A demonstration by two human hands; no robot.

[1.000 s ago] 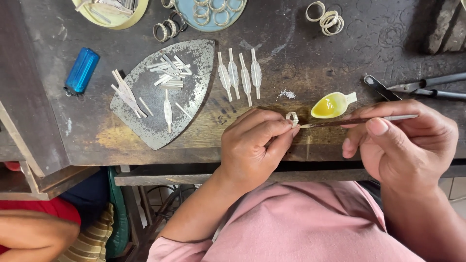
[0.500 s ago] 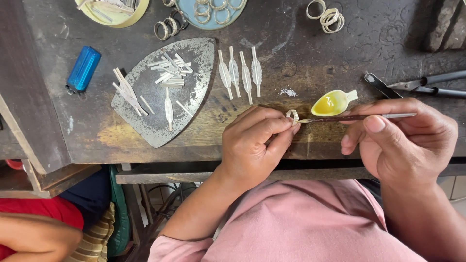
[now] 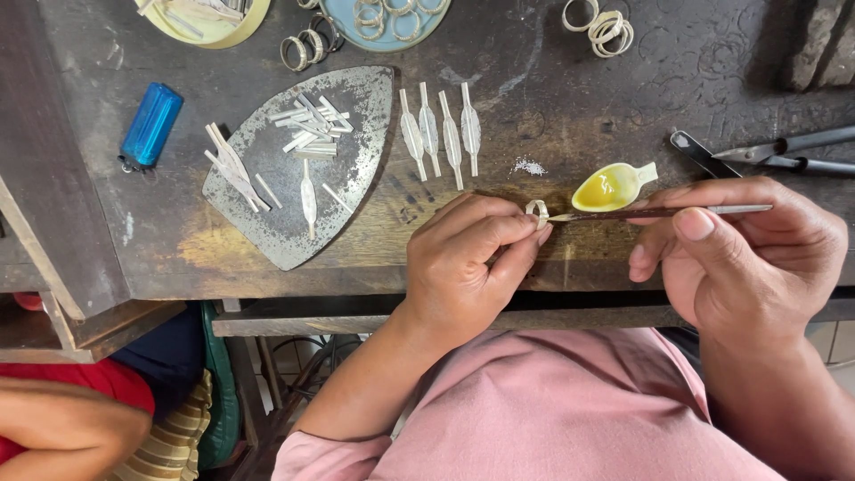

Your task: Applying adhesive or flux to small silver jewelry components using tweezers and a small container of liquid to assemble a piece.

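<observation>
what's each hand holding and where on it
Left hand pinches a small metal ring by its edge. Right hand holds a thin brush along its handle, tip at the ring.

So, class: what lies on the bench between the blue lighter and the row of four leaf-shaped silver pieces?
In the head view, the grey shield-shaped plate with small metal strips lies between the blue lighter and the four leaf-shaped pieces.

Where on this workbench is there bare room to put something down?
Bare wood lies between the blue lighter and the grey iron-shaped metal plate, and right of the four flat silver strips, above the small yellow spoon-shaped dish. The top edge, with its loose metal rings, is crowded.
</observation>
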